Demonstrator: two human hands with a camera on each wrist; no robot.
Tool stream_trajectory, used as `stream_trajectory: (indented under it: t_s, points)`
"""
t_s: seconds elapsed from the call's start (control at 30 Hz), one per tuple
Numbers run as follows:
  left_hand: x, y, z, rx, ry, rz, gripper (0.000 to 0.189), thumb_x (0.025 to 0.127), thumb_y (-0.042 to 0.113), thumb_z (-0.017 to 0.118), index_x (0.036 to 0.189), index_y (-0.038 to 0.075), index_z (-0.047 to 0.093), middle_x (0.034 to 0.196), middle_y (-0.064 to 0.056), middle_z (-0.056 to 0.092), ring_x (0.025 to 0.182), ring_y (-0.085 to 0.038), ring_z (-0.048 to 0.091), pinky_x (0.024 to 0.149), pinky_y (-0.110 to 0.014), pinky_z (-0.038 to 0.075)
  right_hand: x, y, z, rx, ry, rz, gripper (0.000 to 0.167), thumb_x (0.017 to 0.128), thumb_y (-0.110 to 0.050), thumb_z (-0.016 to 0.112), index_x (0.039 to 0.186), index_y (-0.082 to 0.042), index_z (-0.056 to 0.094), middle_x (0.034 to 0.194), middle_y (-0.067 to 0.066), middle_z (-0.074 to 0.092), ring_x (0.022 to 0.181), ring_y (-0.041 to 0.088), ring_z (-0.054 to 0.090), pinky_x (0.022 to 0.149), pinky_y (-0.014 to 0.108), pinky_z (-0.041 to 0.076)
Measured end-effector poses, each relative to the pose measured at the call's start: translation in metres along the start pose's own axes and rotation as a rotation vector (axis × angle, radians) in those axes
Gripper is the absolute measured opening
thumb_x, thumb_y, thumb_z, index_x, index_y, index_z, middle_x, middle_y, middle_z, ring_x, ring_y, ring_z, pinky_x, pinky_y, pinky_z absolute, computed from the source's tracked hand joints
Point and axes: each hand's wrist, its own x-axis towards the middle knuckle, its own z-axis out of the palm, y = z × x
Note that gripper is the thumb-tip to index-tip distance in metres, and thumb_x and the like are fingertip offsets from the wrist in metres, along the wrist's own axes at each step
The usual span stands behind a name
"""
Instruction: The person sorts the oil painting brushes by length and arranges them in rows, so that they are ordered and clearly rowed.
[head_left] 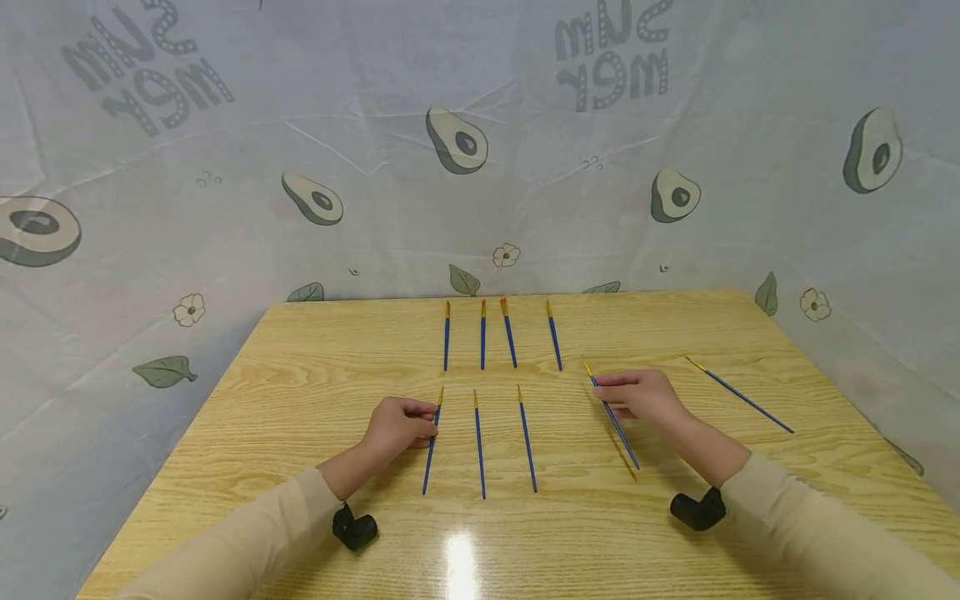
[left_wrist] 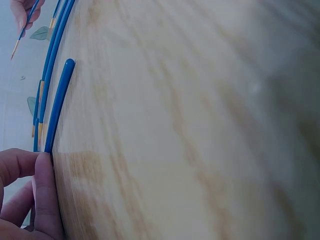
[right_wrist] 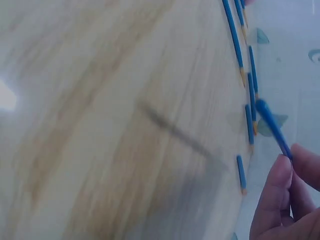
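My left hand [head_left: 401,423] pinches a thin blue paintbrush [head_left: 429,462] with a yellow ferrule, its tip toward the far side. In the left wrist view, the blue handle end [left_wrist: 61,102] points away from the fingertips, close along the tabletop. My right hand [head_left: 643,395] holds another blue paintbrush [head_left: 619,430] between thumb and fingers. That brush is raised off the table, with its shadow beneath; its rounded handle end [right_wrist: 272,124] shows in the right wrist view. Between the hands lie two more paintbrushes, one nearer the left [head_left: 480,454] and one farther right [head_left: 528,446].
Several paintbrushes [head_left: 483,342] lie in a row along the back of the wooden table [head_left: 337,367], some with wider reddish bristles. One more paintbrush [head_left: 750,402] lies slanted at the right. A printed avocado cloth [head_left: 390,225] hangs behind the table's far edge.
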Motion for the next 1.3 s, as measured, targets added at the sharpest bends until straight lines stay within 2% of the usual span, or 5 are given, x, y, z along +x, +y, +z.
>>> stream_trajectory:
  t_s: [0.23, 0.5, 0.83, 1.03, 1.3]
  points:
    - [0.0, 0.0, 0.0, 0.0, 0.007, -0.005, 0.028, 0.081, -0.008, 0.071, 0.108, -0.006, 0.071, 0.094, -0.012, 0.067, 0.07, -0.017, 0.068, 0.062, -0.031, 0.06, -0.002, 0.0, 0.02, 0.091, 0.03, 0.016, 0.038, 0.091, -0.014, 0.07, 0.122, 0.008, 0.063, 0.099, 0.004, 0.069, 0.08, 0.008, 0.064, 0.07, 0.027, 0.058]
    - [0.001, 0.0, 0.001, 0.004, 0.017, -0.005, 0.028, 0.08, -0.01, 0.071, 0.108, -0.006, 0.071, 0.092, -0.011, 0.068, 0.072, -0.018, 0.068, 0.062, -0.032, 0.06, -0.005, -0.003, 0.043, 0.147, 0.049, 0.024, 0.031, 0.091, -0.008, 0.069, 0.116, 0.009, 0.065, 0.101, 0.01, 0.068, 0.076, 0.011, 0.064, 0.067, 0.027, 0.059]
    - [0.002, -0.001, 0.001, 0.001, 0.012, -0.001, 0.028, 0.08, -0.009, 0.072, 0.108, -0.006, 0.071, 0.094, -0.011, 0.068, 0.073, -0.019, 0.069, 0.063, -0.033, 0.06, -0.004, 0.002, 0.061, 0.149, 0.081, 0.064, 0.024, 0.089, -0.004, 0.069, 0.109, 0.009, 0.067, 0.102, 0.015, 0.066, 0.069, 0.012, 0.065, 0.061, 0.028, 0.059]
    - [0.001, -0.002, 0.0, -0.005, 0.002, 0.002, 0.028, 0.08, -0.008, 0.072, 0.108, -0.006, 0.071, 0.094, -0.012, 0.068, 0.077, -0.019, 0.069, 0.063, -0.033, 0.06, -0.002, 0.005, 0.069, 0.15, 0.09, 0.088, 0.021, 0.088, -0.001, 0.07, 0.106, 0.009, 0.067, 0.095, 0.014, 0.066, 0.063, 0.013, 0.063, 0.059, 0.029, 0.059]
    - [0.001, -0.002, 0.0, -0.011, 0.005, 0.004, 0.028, 0.08, -0.008, 0.072, 0.108, -0.006, 0.071, 0.093, -0.012, 0.067, 0.076, -0.019, 0.068, 0.063, -0.033, 0.06, -0.001, 0.008, 0.073, 0.115, 0.109, 0.069, 0.019, 0.087, -0.001, 0.071, 0.102, 0.008, 0.068, 0.092, 0.013, 0.066, 0.061, 0.012, 0.063, 0.058, 0.028, 0.059]
